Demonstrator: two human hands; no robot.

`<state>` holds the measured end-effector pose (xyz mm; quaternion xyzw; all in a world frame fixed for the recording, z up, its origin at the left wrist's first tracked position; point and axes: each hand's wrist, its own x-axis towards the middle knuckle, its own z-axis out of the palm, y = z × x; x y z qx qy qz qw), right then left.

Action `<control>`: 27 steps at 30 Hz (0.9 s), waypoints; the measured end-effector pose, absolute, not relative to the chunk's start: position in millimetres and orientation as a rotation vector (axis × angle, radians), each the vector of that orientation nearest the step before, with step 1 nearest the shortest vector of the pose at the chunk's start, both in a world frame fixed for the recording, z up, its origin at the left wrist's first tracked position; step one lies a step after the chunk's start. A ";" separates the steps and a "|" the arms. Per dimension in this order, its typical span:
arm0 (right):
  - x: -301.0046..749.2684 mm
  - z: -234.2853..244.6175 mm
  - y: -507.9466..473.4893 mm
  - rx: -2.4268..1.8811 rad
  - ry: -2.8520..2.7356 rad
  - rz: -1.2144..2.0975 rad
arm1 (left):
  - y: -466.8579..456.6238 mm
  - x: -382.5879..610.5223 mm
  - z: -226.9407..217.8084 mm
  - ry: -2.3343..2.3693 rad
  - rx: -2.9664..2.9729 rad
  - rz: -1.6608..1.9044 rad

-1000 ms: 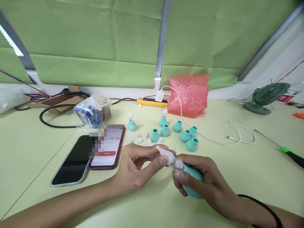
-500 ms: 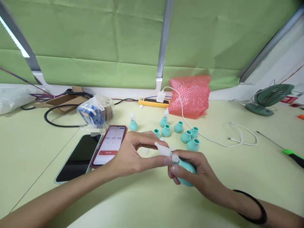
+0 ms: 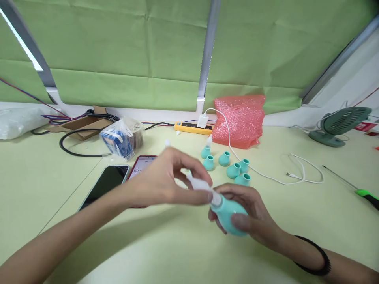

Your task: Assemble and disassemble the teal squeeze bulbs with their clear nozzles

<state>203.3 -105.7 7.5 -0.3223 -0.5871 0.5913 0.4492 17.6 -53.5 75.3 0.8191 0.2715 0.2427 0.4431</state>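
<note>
My right hand (image 3: 251,215) is wrapped round a teal rubber bulb (image 3: 228,213) low in the middle of the view. A clear white nozzle (image 3: 199,184) sticks out of the bulb's neck toward the left. My left hand (image 3: 166,177) pinches that nozzle between thumb and fingers. Just behind my hands, several more teal bulbs (image 3: 233,170) stand on the pale green table (image 3: 183,252), one of them with a white tip fitted (image 3: 205,150).
Two phones lie to the left, a black one (image 3: 103,185) and a red one (image 3: 142,165) partly behind my left hand. Further back are a pink bubble-wrap bag (image 3: 239,120), a yellow power strip (image 3: 192,127), a white cable (image 3: 296,173), a small fan (image 3: 340,126) and a green-handled screwdriver (image 3: 365,195).
My left hand has risen and slid right over the nozzle, now covering the red phone and the loose white tips. The right hand turned the bulb so its body faces me.
</note>
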 end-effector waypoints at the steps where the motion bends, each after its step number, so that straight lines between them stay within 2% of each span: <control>1: 205.2 7.1 -103.4 -0.738 -1.356 1.495 | -48.6 16.0 82.3 0.701 2.036 0.693; 4: 208.8 6.4 -96.6 -0.672 -1.140 1.514 | -29.3 9.8 102.4 0.914 2.080 1.069; 8: 208.1 6.7 -92.7 -0.746 -1.089 1.522 | 0.8 7.6 110.2 1.148 2.275 1.201; 13: 206.6 6.8 -93.8 -0.768 -1.150 1.488 | 46.3 23.5 85.2 1.280 2.549 0.969; 20: 208.5 7.5 -93.3 -0.800 -1.188 1.477 | 103.9 36.3 44.4 1.441 2.530 0.507; 27: 210.1 10.7 -91.6 -0.814 -1.213 1.424 | 108.2 30.7 43.3 1.377 2.493 0.458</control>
